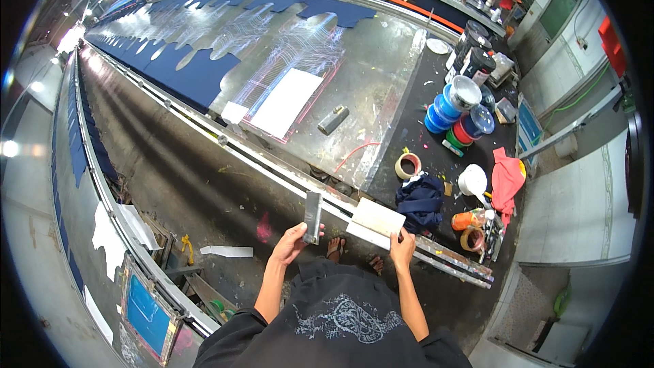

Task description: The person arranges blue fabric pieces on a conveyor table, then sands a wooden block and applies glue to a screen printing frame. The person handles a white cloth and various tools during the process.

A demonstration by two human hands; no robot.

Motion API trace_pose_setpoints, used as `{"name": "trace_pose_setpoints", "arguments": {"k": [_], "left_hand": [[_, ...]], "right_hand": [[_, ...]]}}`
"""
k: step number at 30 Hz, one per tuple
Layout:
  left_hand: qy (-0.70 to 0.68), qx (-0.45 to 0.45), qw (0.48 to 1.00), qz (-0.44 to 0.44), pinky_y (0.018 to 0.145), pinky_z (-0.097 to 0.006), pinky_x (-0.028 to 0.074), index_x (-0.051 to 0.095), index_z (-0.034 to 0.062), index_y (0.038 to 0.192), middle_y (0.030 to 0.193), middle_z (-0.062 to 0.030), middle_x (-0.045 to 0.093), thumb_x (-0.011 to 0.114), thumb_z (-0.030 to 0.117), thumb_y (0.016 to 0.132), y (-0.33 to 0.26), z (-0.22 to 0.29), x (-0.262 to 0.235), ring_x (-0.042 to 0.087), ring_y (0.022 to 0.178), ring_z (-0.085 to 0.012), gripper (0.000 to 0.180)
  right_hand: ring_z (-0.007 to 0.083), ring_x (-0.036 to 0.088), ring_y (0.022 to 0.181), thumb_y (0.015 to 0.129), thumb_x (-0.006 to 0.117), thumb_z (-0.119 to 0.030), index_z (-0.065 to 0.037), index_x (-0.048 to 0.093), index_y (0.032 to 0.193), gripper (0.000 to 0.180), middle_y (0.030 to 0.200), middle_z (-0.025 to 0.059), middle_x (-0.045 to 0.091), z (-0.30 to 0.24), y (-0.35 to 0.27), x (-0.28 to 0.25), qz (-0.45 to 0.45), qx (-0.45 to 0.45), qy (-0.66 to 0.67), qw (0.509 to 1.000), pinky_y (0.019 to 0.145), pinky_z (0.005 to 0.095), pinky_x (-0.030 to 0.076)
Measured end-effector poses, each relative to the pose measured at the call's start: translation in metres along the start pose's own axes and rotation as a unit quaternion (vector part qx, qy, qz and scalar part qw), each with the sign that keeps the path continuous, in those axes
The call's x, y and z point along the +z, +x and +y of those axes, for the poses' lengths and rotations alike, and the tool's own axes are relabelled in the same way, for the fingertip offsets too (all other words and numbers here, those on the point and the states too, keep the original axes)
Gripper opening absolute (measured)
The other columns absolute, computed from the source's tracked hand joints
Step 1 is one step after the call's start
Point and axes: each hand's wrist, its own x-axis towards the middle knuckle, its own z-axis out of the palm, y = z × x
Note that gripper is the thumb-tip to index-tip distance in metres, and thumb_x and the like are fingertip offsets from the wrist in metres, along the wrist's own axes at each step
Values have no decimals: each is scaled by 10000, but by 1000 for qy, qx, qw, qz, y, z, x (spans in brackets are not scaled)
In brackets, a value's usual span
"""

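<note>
My left hand [291, 242] holds a narrow flat grey bar [313, 216] upright by its lower end, just in front of the long table's near rail. My right hand [402, 246] grips the near edge of a pale rectangular board [377, 218] that rests on the rail [272, 167]. My sandalled feet show on the dark floor between the two hands. My black printed shirt fills the bottom of the view.
The long metal printing table [381, 75] carries dark blue fabric pieces [194, 75], a white sheet [286, 101] and a small grey block [333, 119]. At its right end stand paint tubs [449, 103], a tape roll [408, 165], a blue cloth [420, 201] and a red cloth [506, 180]. Another person stands at the far side.
</note>
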Motion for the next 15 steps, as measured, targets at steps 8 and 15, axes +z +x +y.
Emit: {"name": "trace_pose_setpoints", "arguments": {"k": [8, 15], "left_hand": [[38, -15, 998, -48, 1046, -387, 472, 553, -39, 1365, 1327, -146, 627, 512, 326, 1060, 19, -2, 25, 628, 1166, -235, 477], [65, -36, 996, -58, 1060, -381, 459, 553, -38, 1367, 1310, -125, 638, 505, 325, 1064, 26, -18, 46, 622, 1182, -219, 475]], "right_hand": [[366, 608, 941, 861, 738, -209, 22, 670, 1240, 449, 988, 207, 601, 2, -14, -11, 34, -19, 10, 999, 869, 435, 482], [340, 614, 887, 842, 769, -218, 4, 659, 1271, 496, 940, 192, 597, 17, -29, -33, -19, -34, 30, 999, 815, 429, 490]]}}
